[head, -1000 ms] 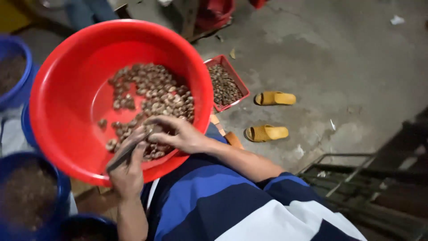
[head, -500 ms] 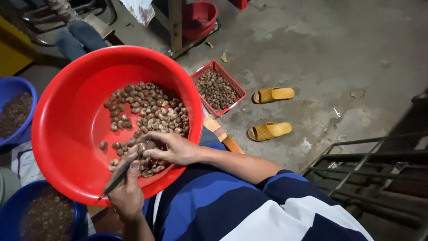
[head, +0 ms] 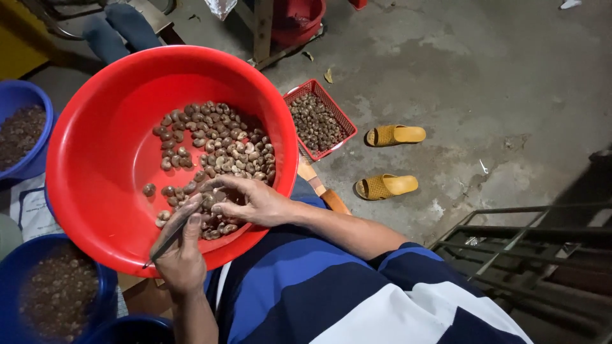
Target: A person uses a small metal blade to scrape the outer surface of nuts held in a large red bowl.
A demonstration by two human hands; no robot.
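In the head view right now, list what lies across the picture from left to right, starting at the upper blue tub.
Blue tub → red basin of brown nuts → small red basket → yellow sandals → dark metal rack.

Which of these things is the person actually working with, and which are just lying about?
In use: red basin, brown nuts, thin metal tool in left hand, right hand among the nuts.

Lying about: yellow sandals, small red basket, blue tubs.
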